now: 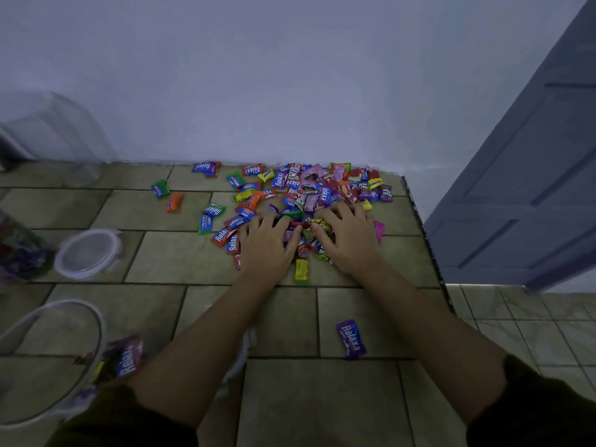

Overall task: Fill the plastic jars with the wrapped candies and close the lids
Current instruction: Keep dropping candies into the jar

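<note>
Candies [309, 195]: heaped at wall edge of floor [180, 259] | left hand [264, 250], right hand [351, 243]: both curled, cupping a clump | risk: overfull scoop spills before jar [64, 303].

The part of the candy pile [309, 191] beneath the left grip [264, 250] and right grip [348, 240] is hidden, so any grasp cannot be told, and the left edge cuts off the blurred near jar [48, 359] and the filled jar [19, 250].
</note>
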